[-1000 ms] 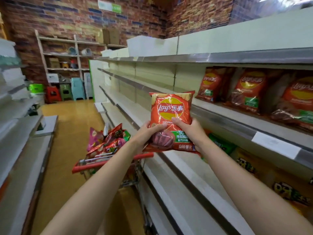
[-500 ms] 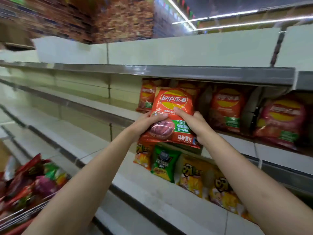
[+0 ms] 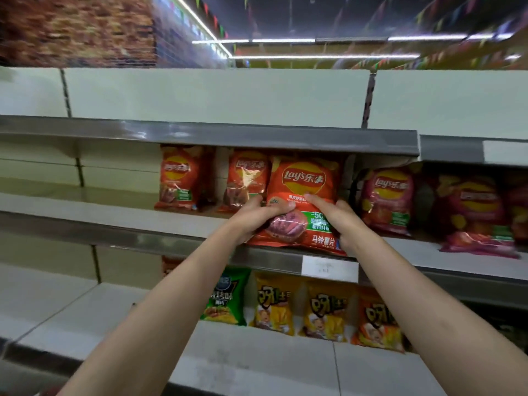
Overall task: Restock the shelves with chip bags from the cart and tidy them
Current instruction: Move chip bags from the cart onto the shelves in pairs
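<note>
Both hands pinch the red Lay's chip bag (image 3: 304, 195) upright: left hand (image 3: 253, 217) fingers at its left edge, right hand (image 3: 337, 221) fingers across its front. Its bottom now overlaps the middle shelf (image 3: 114, 221) edge, closer than before.

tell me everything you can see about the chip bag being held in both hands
The held chip bag is a glossy orange-red foil-look packet with a yellow and red Lay's logo, Chinese lettering, a green panel and a picture of meat low on its front. It stands upright, front toward the camera, its lower edge at the front lip of the middle shelf, in the gap between orange bags to its left and pinkish ones to its right. The left hand and the right hand grip its lower sides, thumbs across the front.
</note>
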Tool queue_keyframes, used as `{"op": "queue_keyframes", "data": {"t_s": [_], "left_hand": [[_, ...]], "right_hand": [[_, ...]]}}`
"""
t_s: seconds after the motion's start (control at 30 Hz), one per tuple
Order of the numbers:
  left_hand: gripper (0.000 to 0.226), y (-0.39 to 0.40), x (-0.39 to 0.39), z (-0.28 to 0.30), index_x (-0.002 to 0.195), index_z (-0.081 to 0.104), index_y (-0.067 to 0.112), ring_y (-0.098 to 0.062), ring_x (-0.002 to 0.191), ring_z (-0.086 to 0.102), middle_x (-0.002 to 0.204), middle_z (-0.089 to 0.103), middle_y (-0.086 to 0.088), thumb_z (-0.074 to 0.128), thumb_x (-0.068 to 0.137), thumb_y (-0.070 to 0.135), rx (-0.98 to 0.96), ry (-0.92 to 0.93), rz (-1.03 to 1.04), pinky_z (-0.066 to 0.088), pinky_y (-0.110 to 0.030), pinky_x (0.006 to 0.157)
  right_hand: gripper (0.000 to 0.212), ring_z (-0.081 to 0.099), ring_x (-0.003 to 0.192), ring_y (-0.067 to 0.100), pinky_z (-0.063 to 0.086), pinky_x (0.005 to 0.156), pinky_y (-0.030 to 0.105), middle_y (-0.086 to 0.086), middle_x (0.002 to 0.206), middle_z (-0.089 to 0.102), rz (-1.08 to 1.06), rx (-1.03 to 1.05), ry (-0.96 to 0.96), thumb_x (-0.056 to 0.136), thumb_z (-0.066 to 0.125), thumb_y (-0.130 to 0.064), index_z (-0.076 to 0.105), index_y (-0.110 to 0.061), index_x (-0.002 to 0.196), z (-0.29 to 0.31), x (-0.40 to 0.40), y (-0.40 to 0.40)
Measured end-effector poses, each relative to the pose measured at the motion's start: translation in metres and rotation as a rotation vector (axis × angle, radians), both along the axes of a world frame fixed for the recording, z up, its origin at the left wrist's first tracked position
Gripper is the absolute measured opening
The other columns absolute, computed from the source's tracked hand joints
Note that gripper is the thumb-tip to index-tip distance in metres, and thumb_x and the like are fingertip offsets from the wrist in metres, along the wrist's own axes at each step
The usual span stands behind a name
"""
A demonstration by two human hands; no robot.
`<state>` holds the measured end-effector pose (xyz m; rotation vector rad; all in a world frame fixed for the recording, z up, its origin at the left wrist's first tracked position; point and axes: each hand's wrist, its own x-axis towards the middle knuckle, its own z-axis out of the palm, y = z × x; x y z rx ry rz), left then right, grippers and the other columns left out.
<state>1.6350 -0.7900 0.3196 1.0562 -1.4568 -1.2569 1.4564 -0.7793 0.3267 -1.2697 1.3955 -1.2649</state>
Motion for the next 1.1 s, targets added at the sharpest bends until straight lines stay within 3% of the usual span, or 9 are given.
{"op": "queue_keyframes", "data": {"t_s": [0.13, 0.23, 0.33, 0.5, 0.63, 0.73, 0.93, 1.0, 1.1], "left_hand": [[0.071, -0.007, -0.022, -0.001, 0.134, 0.041, 0.009, -0.025, 0.104, 0.065, 0.123, 0.061, -0.011, 0.08, 0.076, 0.025, -0.005, -0.023, -0.039, 0.055, -0.037, 0.086], [0.075, -0.015, -0.032, -0.002, 0.133, 0.041, 0.009, -0.026, 0.105, 0.065, 0.126, 0.06, -0.013, 0.081, 0.073, 0.032, -0.019, -0.064, -0.03, 0.053, -0.043, 0.094], [0.077, -0.015, -0.036, -0.002, 0.136, 0.038, 0.008, -0.024, 0.103, 0.063, 0.128, 0.058, -0.012, 0.078, 0.076, 0.035, -0.04, -0.096, -0.004, 0.051, -0.04, 0.095], [0.089, -0.013, -0.038, -0.001, 0.141, 0.034, 0.01, -0.025, 0.111, 0.061, 0.134, 0.056, -0.01, 0.08, 0.072, 0.042, -0.085, -0.129, 0.023, 0.05, -0.042, 0.098], [0.081, -0.01, -0.032, 0.003, 0.144, 0.03, 0.011, -0.022, 0.115, 0.057, 0.135, 0.052, -0.008, 0.074, 0.08, 0.037, -0.127, -0.057, 0.061, 0.055, -0.023, 0.074], [0.075, -0.011, -0.02, 0.007, 0.139, 0.041, 0.012, -0.022, 0.119, 0.055, 0.133, 0.056, -0.009, 0.074, 0.079, 0.043, -0.179, -0.086, 0.17, 0.051, -0.035, 0.095], [0.04, 0.0, 0.016, 0.006, 0.117, 0.052, 0.017, -0.016, 0.105, 0.059, 0.111, 0.062, -0.001, 0.069, 0.086, 0.035, -0.217, -0.095, 0.295, 0.048, -0.022, 0.082], [0.036, 0.004, 0.031, 0.004, 0.115, 0.051, 0.014, -0.018, 0.1, 0.065, 0.11, 0.065, -0.007, 0.068, 0.088, 0.029, -0.228, -0.081, 0.331, 0.052, -0.022, 0.08], [0.028, 0.015, 0.056, 0.002, 0.111, 0.054, 0.007, -0.006, 0.075, 0.066, 0.096, 0.065, -0.007, 0.065, 0.091, 0.022, -0.248, -0.091, 0.431, 0.052, -0.012, 0.065]], "right_hand": [[0.06, 0.066, 0.095, 0.031, 0.053, 0.09, 0.048, 0.012, 0.109, 0.065, -0.091, -0.005, 0.036, 0.079, 0.073, -0.047, 0.044, -0.018, 0.123, -0.001, -0.018, -0.002], [0.073, 0.065, 0.1, 0.032, 0.053, 0.09, 0.049, 0.012, 0.118, 0.063, -0.184, -0.041, 0.131, 0.075, 0.072, -0.055, 0.043, -0.018, 0.131, -0.002, -0.023, -0.004], [0.094, 0.059, 0.111, 0.036, 0.053, 0.09, 0.051, 0.014, 0.124, 0.06, -0.316, -0.118, 0.329, 0.061, 0.073, -0.069, 0.043, -0.016, 0.133, -0.004, -0.025, -0.006], [0.076, 0.054, 0.116, 0.036, 0.05, 0.093, 0.05, 0.019, 0.122, 0.057, -0.439, -0.297, 0.48, 0.073, 0.075, -0.054, 0.053, -0.002, 0.124, 0.004, -0.016, 0.007], [0.058, 0.051, 0.116, 0.027, 0.046, 0.095, 0.038, 0.013, 0.123, 0.053, -0.347, -0.404, 0.541, 0.08, 0.072, -0.045, 0.054, -0.007, 0.12, 0.005, -0.004, 0.014], [0.045, 0.054, 0.104, 0.021, 0.045, 0.086, 0.031, 0.01, 0.115, 0.056, -0.261, -0.499, 0.554, 0.082, 0.073, -0.038, 0.056, -0.013, 0.116, 0.006, 0.012, 0.016], [0.031, 0.049, 0.083, 0.009, 0.035, 0.061, 0.014, -0.001, 0.1, 0.054, -0.094, -0.597, 0.552, 0.085, 0.07, -0.034, 0.057, -0.016, 0.107, 0.006, 0.055, 0.013], [0.029, 0.051, 0.084, 0.011, 0.039, 0.066, 0.018, -0.001, 0.098, 0.055, -0.018, -0.612, 0.503, 0.085, 0.07, -0.033, 0.056, -0.017, 0.104, 0.003, 0.072, 0.01], [0.027, 0.053, 0.084, 0.012, 0.043, 0.072, 0.023, -0.001, 0.092, 0.057, 0.094, -0.63, 0.427, 0.084, 0.072, -0.027, 0.058, -0.013, 0.102, 0.0, 0.098, 0.008]]}}
